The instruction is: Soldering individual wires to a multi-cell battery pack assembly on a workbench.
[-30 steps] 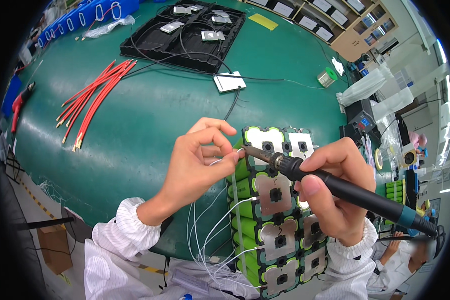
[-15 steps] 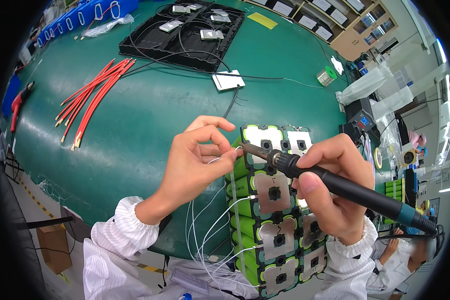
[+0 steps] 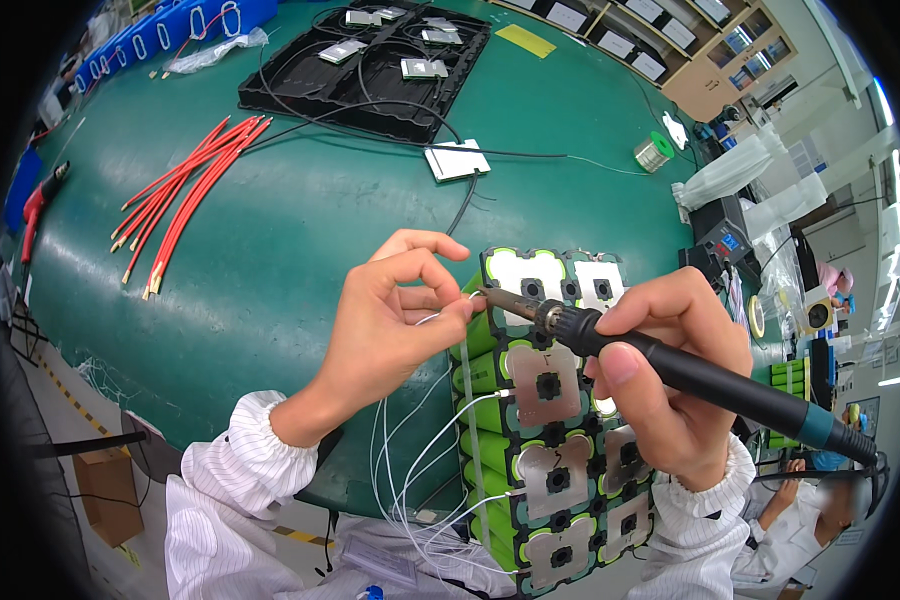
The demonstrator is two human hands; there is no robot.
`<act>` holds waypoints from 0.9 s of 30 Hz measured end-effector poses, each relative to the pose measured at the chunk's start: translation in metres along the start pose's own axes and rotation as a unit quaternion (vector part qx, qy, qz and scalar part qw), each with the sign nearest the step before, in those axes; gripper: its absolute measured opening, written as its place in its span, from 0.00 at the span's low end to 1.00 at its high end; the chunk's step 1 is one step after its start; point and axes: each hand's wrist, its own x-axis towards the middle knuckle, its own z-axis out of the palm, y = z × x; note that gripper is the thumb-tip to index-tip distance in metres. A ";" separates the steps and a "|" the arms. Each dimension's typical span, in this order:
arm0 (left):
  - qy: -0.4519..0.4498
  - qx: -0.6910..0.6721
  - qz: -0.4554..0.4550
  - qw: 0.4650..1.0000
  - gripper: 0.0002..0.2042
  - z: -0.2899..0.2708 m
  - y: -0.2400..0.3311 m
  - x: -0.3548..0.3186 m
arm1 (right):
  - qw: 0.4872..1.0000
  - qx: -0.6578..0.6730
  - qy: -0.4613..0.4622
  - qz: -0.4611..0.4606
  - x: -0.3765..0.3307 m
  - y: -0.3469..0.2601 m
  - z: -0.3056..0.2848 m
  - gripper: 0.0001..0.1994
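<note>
My left hand pinches a thin white wire between thumb and forefinger, its end at the upper left edge of a battery pack. The pack has green cylindrical cells, black holders and silver metal plates. A black soldering iron lies in my right hand, gripped like a pen. Its tip meets the wire end beside the top left plate; solder there is too small to make out. Several more white wires hang along the pack's left side, some attached to lower plates.
Red cables lie in a bundle at the left, near a red-handled tool. A black tray with circuit modules and a white module are farther back. A solder spool and soldering station stand right. Another person sits lower right.
Almost nothing differs. My right hand and the soldering iron's handle have shifted very slightly right, while the tip stays at the wire end.
</note>
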 end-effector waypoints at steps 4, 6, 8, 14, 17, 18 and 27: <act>-0.004 0.012 -0.003 1.000 0.05 0.001 0.000 0.000 | 0.995 0.084 0.046 0.016 -0.005 0.000 -0.003 0.08; -0.002 0.013 -0.003 1.000 0.05 0.001 0.000 0.000 | 0.993 0.099 0.072 0.001 -0.006 0.000 -0.010 0.10; 0.000 0.012 -0.002 1.000 0.05 0.001 0.000 0.000 | 0.991 0.107 0.082 0.004 -0.006 -0.003 -0.011 0.10; -0.002 0.015 -0.003 1.000 0.05 0.001 0.000 0.001 | 0.984 0.077 0.161 0.011 -0.007 -0.005 -0.018 0.15; -0.005 0.012 -0.006 1.000 0.05 0.001 0.001 0.000 | 0.983 0.057 0.176 0.007 -0.009 -0.003 -0.020 0.16; -0.005 0.013 -0.007 1.000 0.05 0.000 0.001 0.000 | 0.980 0.064 0.186 0.002 -0.009 -0.003 -0.021 0.17; -0.002 0.006 -0.004 1.000 0.05 0.001 0.000 -0.001 | 0.974 0.023 0.225 -0.022 -0.014 0.007 -0.035 0.19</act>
